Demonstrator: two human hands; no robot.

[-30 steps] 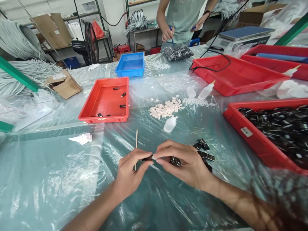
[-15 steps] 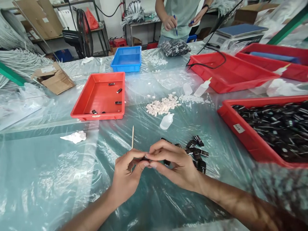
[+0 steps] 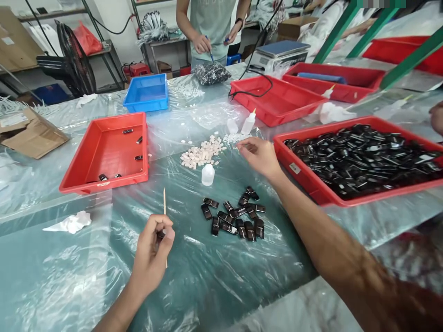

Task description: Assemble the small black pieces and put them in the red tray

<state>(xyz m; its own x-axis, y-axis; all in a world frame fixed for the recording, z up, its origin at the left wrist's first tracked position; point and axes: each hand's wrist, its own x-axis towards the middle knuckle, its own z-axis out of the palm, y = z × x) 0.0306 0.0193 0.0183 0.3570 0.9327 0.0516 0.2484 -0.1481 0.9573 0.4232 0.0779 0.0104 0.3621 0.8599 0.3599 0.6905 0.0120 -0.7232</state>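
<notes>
My left hand (image 3: 154, 251) is closed around a small dark piece, mostly hidden by the fingers, and a thin wooden stick (image 3: 164, 201) sticks up from it. My right hand (image 3: 258, 154) reaches beside the scattered white bits (image 3: 236, 137), its fingertips pressed together; whatever is between them is too small to make out. To its left are a pile of pale pieces (image 3: 202, 153) and a small white bottle (image 3: 208, 174). Several black pieces (image 3: 249, 230) lie loose on the plastic-covered table (image 3: 194, 286) between my hands.
A red tray (image 3: 65, 181) with several black pieces stands left, a blue tray (image 3: 146, 109) behind it. Another red tray (image 3: 311, 189), full of black pieces, is at right. Across the table a person (image 3: 211, 27) holds a blue pen over a bag (image 3: 212, 74). Someone's hand shows at the right edge.
My hands have come apart. The right one has moved up toward the white bits, while the left keeps the dark piece and stick. The view has swung right.
</notes>
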